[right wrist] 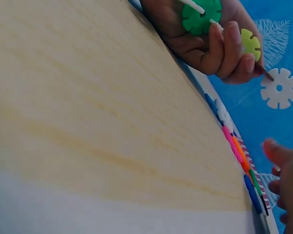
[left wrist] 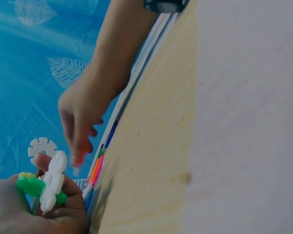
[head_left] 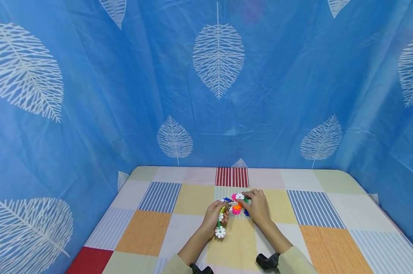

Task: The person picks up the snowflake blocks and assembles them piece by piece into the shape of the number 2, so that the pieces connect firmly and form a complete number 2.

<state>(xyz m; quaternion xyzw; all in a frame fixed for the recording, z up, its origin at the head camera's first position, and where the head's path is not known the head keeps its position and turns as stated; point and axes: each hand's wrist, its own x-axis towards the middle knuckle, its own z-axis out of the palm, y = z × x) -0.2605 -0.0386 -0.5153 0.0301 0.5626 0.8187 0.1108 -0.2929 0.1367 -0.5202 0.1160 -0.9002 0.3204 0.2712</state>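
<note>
My left hand (head_left: 214,217) holds a chain of slotted plastic snowflake discs, its fingers curled round it. A white disc (head_left: 220,232) hangs at the chain's near end. Green (right wrist: 201,17) and yellow-green (right wrist: 250,45) discs show in the right wrist view, and a brown piece joins another white disc (right wrist: 279,88) at the other end. My right hand (head_left: 259,207) is over the loose discs, fingers pointing down, thumb apart from them; nothing shows in its grasp. Beneath and beside it lie pink (head_left: 236,211), orange (head_left: 238,206), white and blue discs, partly hidden by the fingers.
The loose discs lie flat in a small cluster on a patchwork-patterned table cover (head_left: 189,196). A blue curtain (head_left: 278,95) with white leaf prints stands behind the table and at both sides. Black wrist cameras (head_left: 268,261) sit on both forearms.
</note>
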